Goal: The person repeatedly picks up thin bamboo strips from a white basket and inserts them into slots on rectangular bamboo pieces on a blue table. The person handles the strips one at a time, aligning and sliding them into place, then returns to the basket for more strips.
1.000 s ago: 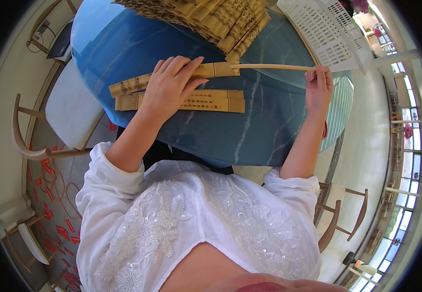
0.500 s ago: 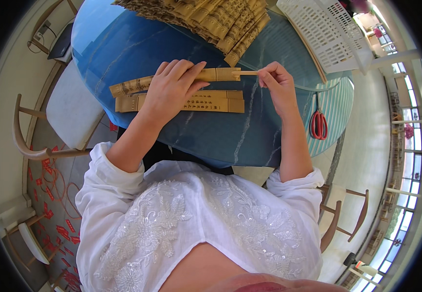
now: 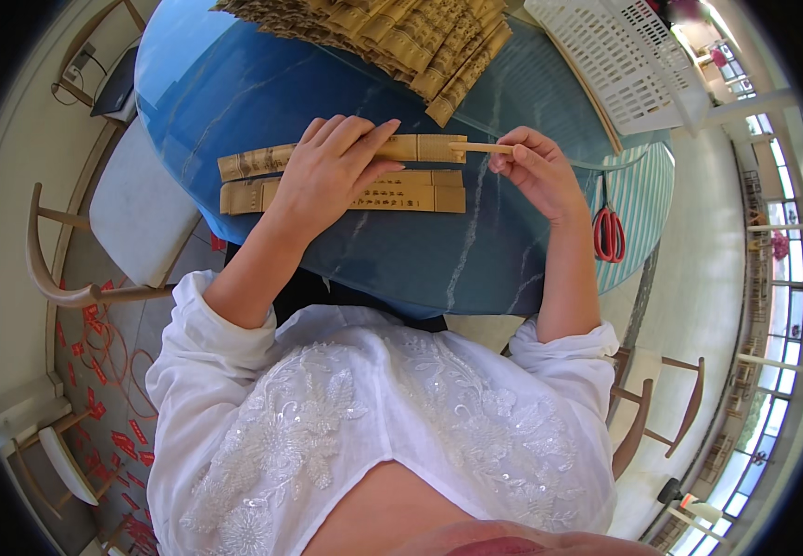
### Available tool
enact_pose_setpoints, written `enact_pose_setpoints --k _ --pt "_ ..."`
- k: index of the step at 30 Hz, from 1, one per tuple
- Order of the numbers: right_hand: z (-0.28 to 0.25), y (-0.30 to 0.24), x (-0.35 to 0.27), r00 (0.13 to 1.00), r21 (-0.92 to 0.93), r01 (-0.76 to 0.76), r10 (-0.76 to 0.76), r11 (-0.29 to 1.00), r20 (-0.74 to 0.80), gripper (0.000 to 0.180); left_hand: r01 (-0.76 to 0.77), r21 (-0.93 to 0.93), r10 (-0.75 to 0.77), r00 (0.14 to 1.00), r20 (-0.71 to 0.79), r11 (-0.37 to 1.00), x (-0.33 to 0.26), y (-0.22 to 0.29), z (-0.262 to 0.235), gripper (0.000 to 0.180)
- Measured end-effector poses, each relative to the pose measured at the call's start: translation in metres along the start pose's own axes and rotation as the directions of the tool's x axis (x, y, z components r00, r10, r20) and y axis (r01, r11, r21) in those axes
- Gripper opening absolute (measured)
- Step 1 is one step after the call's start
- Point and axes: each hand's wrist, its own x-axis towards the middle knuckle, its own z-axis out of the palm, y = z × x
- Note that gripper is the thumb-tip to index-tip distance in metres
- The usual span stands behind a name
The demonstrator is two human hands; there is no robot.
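My left hand (image 3: pixel 332 167) lies over a long tan printed paper sleeve (image 3: pixel 429 147), gripping it between fingers and thumb and hiding its middle. From the sleeve's right end sticks out a pale wooden chopstick (image 3: pixel 485 147); the part inside is hidden, so I cannot tell if there is more than one. My right hand (image 3: pixel 540 171) pinches its outer end, the other fingers loosely curled. Just below, nearer to me, flat tan sleeves (image 3: pixel 438 199) with dark writing lie on the blue table, partly under my left hand and wrist.
A large heap of similar tan sleeves (image 3: pixel 401 42) fills the far middle of the blue marbled table (image 3: pixel 373 264). At the far right stands a white perforated plastic basket (image 3: pixel 628 69). Red-handled scissors (image 3: pixel 609 236) lie near the right edge. A cushioned chair (image 3: pixel 142 204) is at left.
My right hand has shifted slightly right and turned, and more of the chopstick shows outside the sleeve. The sleeve has slid a little to the right under my left hand.
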Motion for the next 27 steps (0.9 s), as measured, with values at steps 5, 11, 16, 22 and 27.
enact_pose_setpoints --k 5,11,16,22,27 --pt "0.014 0.007 0.007 0.994 -0.073 -0.113 0.113 0.991 -0.003 0.026 -0.031 0.032 0.029 0.999 0.037 0.999 0.0 0.002 0.0 0.047" --pt "0.027 0.013 0.011 0.979 -0.121 -0.203 0.2 0.972 -0.036 0.036 -0.082 0.039 0.081 0.996 0.037 0.996 0.001 0.004 0.0 0.047" --pt "0.035 0.017 0.013 0.962 -0.213 -0.272 0.268 0.938 -0.051 0.031 -0.126 -0.007 0.126 0.991 0.039 0.992 0.0 0.006 0.007 0.047" --pt "0.042 0.016 0.013 0.975 -0.353 -0.221 0.2 0.909 -0.094 0.024 -0.133 -0.012 0.134 0.989 0.055 0.991 0.002 0.009 0.006 0.048" --pt "0.047 0.013 0.012 0.988 -0.418 -0.152 0.124 0.896 -0.095 0.02 -0.136 0.006 0.136 0.989 0.06 0.991 0.003 0.01 0.004 0.048"
